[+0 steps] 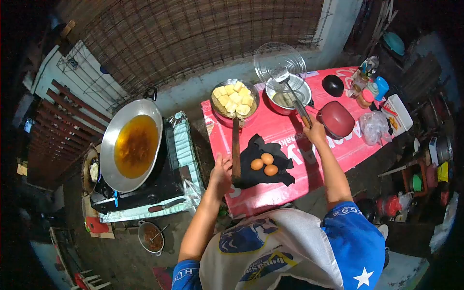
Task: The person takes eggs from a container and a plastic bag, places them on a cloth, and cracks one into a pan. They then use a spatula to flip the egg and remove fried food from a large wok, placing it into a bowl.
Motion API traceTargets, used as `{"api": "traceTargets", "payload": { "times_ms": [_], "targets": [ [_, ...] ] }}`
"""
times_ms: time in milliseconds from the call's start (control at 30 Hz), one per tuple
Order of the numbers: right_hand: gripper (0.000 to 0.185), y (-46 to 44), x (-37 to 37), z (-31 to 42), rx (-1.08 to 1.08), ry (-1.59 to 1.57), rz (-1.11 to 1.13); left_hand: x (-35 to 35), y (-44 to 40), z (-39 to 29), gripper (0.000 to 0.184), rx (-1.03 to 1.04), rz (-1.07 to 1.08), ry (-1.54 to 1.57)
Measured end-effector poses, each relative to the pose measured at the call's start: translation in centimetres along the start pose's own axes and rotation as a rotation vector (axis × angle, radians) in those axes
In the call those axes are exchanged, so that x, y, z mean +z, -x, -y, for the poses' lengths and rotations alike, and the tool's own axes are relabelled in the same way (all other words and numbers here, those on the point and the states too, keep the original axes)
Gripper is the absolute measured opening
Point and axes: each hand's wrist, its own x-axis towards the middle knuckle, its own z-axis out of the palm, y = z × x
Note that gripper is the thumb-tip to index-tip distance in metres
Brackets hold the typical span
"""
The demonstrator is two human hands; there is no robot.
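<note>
My right hand (315, 132) is closed around the wooden handle of a metal spatula (291, 90). The spatula's head points away from me, over a metal pot (303, 90) and in front of a clear plastic bowl (265, 60). Beside the long wooden handle of a strainer (236, 145) is my left hand (221, 173), fingers apart and holding nothing; whether it touches the handle I cannot tell. Pale yellow tofu pieces (235, 98) fill the strainer, which rests over a container. Three brown eggs (264, 164) lie on a black plastic bag (246, 175).
To the left, a large wok (107, 170) of brown oil stands on a black stove (162, 180). A knife (166, 205) lies at the stove's front. On the pink-covered table (309, 169) are a red pan (335, 120), a black bowl (332, 85) and a plastic bag (374, 127).
</note>
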Motion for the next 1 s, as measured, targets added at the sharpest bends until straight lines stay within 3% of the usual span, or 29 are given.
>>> {"api": "traceTargets", "payload": {
  "times_ms": [100, 200, 233, 367, 433, 467, 533, 567, 633, 667, 733, 767, 833, 867, 933, 1000],
  "targets": [
    [0.051, 2.1, -2.5, 0.3, -0.036, 0.026, -0.071, -1.1, 1.8, 0.3, 0.038, 0.061, -0.172, -0.027],
    [0.048, 2.5, -4.0, -0.3, 0.035, 0.133, 0.005, -4.3, 1.6, 2.2, 0.032, 0.010, -0.129, 0.003],
    [0.046, 2.5, -4.3, -0.5, 0.005, 0.155, 0.041, -5.8, 1.5, 3.3, 0.025, 0.021, -0.027, 0.026],
    [0.040, 2.1, -5.2, -0.3, 0.037, 0.198, 0.136, -10.1, 1.2, 6.3, 0.019, 0.025, -0.100, -0.053],
    [0.039, 1.0, -4.3, -1.7, 0.082, 0.199, 0.195, -12.7, 1.2, 7.8, 0.016, 0.368, 0.003, -0.877],
    [0.039, 1.0, -4.5, -1.5, 0.081, 0.202, 0.195, -13.5, 1.3, 8.3, 0.016, 0.367, 0.004, -0.874],
    [0.039, 0.8, -4.8, -1.0, 0.083, 0.235, 0.248, -15.0, 1.4, 9.4, 0.014, 0.014, -0.128, -0.433],
    [0.039, 0.6, -4.7, -0.9, 0.078, 0.238, 0.251, -14.8, 2.3, 9.7, 0.014, 0.014, -0.132, -0.427],
    [0.039, 0.1, -4.3, -1.2, 0.110, 0.279, 0.246, -13.9, 4.4, 10.2, 0.019, 0.001, -0.147, -0.016],
    [0.039, -0.1, -4.2, -1.2, 0.106, 0.282, 0.252, -15.8, 3.7, 11.3, 0.019, -0.001, -0.152, -0.010],
    [0.036, -0.6, -4.1, -1.3, 0.098, 0.294, 0.258, -20.6, 1.1, 14.3, 0.022, 0.577, -0.037, -1.032],
    [0.036, -1.0, -4.1, -1.3, 0.096, 0.299, 0.268, -19.9, 1.6, 14.0, 0.022, 0.568, -0.044, -1.027],
    [0.032, -1.5, -3.9, -1.4, 0.086, 0.339, 0.276, -16.0, 3.8, 11.5, 0.025, 1.084, -0.138, -1.657],
    [0.032, -1.6, -3.6, -1.5, 0.082, 0.343, 0.288, -13.7, 4.9, 10.4, 0.025, 1.072, -0.146, -1.655],
    [0.030, -1.9, -3.4, -1.7, 0.133, 0.382, 0.125, -10.0, 6.3, 8.7, 0.025, 0.080, -0.244, -0.430],
    [0.028, -1.6, -3.7, -0.7, 0.161, 0.347, 0.070, -11.8, 4.5, 10.3, 0.025, 0.061, -0.278, -0.457]
  ]
}}
